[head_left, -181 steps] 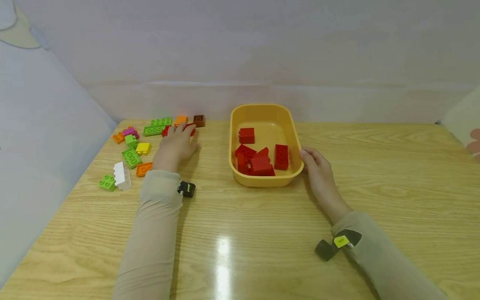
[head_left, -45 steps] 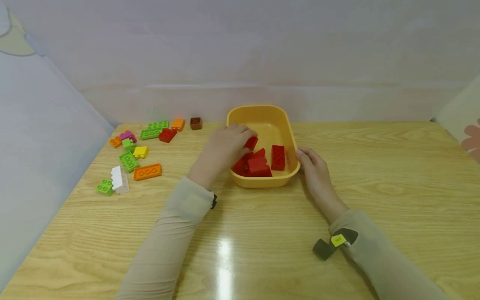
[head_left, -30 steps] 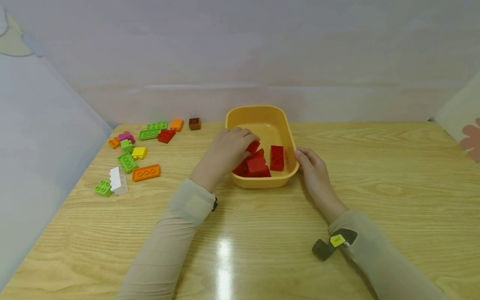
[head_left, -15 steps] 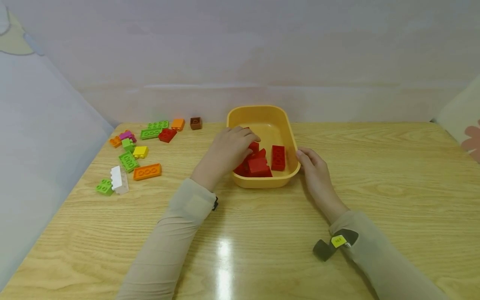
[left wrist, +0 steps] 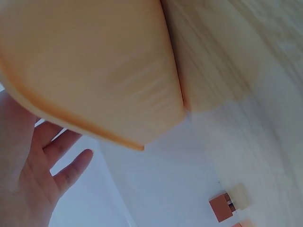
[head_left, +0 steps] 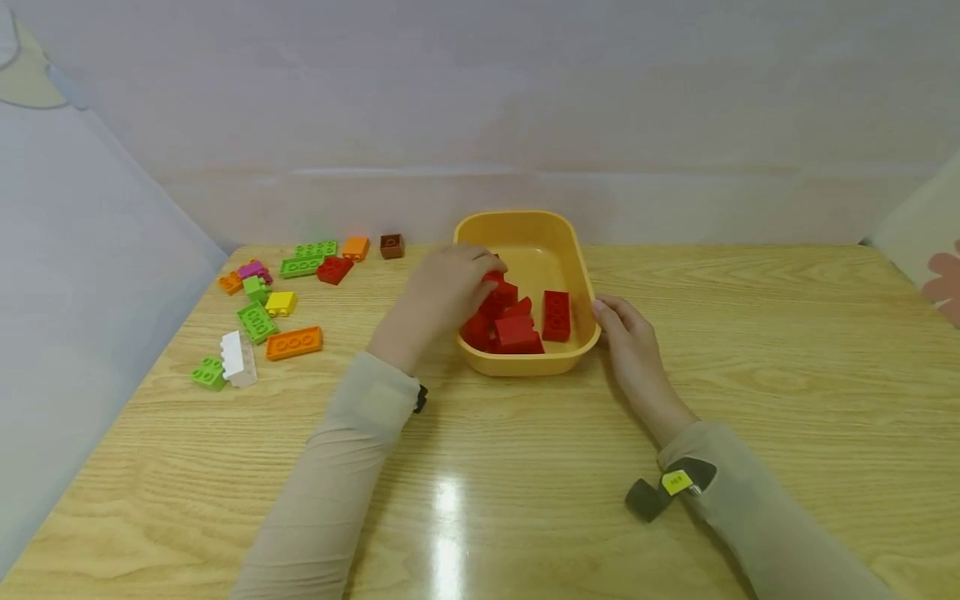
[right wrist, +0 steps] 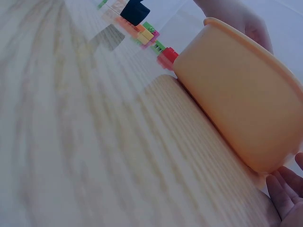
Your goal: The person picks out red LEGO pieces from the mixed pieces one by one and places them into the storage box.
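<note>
A yellow plastic tub (head_left: 542, 364) on the table holds several red toy building bricks (head_left: 517, 335). My left hand (head_left: 442, 287) is over the tub's left rim, with its fingertips at the red bricks. In the left wrist view its thumb and fingers (left wrist: 71, 174) are spread apart, and nothing shows between them; the tub's wall hides part of the hand. My right hand (head_left: 636, 354) rests against the tub's near right side, its thumb by the rim. Its straight fingers (right wrist: 282, 194) touch the outer wall low down in the right wrist view.
Loose bricks lie on the left of the table: a red one (head_left: 334, 270), an orange plate (head_left: 294, 342), a white one (head_left: 238, 359), a yellow one (head_left: 281, 303) and several green ones. A brown brick (head_left: 392, 246) sits by the back wall.
Earlier my left hand was on the red bricks at left; it then came to the tub with one. Since half a second ago it has drawn slightly left, uncovering more red bricks. The right hand stays.
</note>
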Demonstrator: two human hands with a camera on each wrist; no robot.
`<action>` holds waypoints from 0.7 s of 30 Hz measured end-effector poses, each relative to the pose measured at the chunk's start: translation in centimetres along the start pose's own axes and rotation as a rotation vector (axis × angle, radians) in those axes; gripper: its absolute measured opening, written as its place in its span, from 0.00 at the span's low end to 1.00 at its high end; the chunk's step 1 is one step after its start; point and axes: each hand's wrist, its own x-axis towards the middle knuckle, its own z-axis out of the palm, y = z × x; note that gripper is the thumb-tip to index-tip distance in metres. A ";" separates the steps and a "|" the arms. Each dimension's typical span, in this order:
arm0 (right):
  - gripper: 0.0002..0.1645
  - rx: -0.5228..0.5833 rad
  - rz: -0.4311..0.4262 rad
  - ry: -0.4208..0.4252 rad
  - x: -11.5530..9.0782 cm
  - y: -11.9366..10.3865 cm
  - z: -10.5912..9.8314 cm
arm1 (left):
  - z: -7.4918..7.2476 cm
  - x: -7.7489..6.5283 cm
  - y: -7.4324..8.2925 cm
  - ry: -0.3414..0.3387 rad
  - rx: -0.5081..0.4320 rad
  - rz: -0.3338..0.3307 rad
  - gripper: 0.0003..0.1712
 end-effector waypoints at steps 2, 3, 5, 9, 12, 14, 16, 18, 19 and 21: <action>0.35 0.004 0.002 -0.001 0.0 0.0 0.0 | -0.2 0.0 -0.3 0.017 -0.012 0.003 0.15; 0.34 0.004 0.003 -0.002 0.0 0.0 0.0 | -0.2 0.0 -0.5 0.027 -0.021 0.005 0.15; 0.35 0.006 0.004 -0.002 0.0 -0.1 0.0 | -0.4 -0.1 -0.9 0.038 -0.033 0.002 0.15; 0.35 0.010 0.003 0.002 0.0 -0.1 0.0 | -0.5 -0.2 -1.7 0.040 -0.029 -0.046 0.15; 0.34 0.007 0.002 0.002 0.0 -0.1 0.1 | -0.5 -0.4 -2.3 0.031 -0.016 -0.082 0.16; 0.34 0.004 0.004 0.002 -0.1 -0.1 0.1 | -0.5 -0.5 -2.7 0.023 -0.010 -0.095 0.16; 0.34 0.001 0.006 0.003 -0.1 -0.1 0.1 | -0.5 -0.6 -3.0 0.015 -0.017 -0.105 0.16; 0.34 -0.002 0.006 0.008 -0.1 -0.1 0.1 | -0.6 -0.7 -3.2 0.014 -0.014 -0.126 0.16; 0.34 -0.004 0.007 0.010 -0.1 -0.1 0.1 | -0.7 -0.8 -3.3 0.018 -0.011 -0.142 0.16; 0.34 -0.010 0.006 0.014 -0.1 -0.1 0.1 | -0.7 -1.0 -3.6 0.019 -0.008 -0.186 0.16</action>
